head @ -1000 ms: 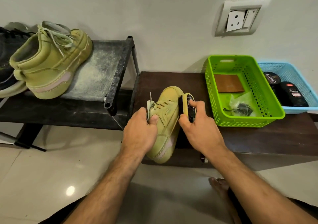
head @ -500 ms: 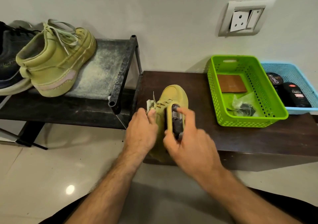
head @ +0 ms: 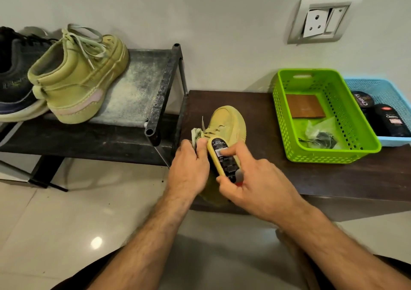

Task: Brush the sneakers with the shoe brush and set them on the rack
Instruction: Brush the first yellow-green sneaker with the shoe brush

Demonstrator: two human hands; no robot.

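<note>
The brush (head: 223, 159) has come off the outer flank of the sneaker (head: 229, 122), where it stood on edge a second ago, and now lies flat across the top by the laces, much as half a second back. I take it the side is finished and the upper is getting its strokes, so this shoe is not ready for the rack (head: 164, 89) yet.

The right hand (head: 255, 185) grips the brush, thumb under its near end and forefinger laid along its labelled back (bristles are hidden beneath). The left hand (head: 189, 167) clamps the sneaker's collar, thumb on top, steadying it on the dark bench (head: 333, 178).

Farther off, the other sneaker (head: 77, 78) already sits on the rack, touching a dark shoe (head: 13, 78). A green basket (head: 367, 142) stands to the right.
</note>
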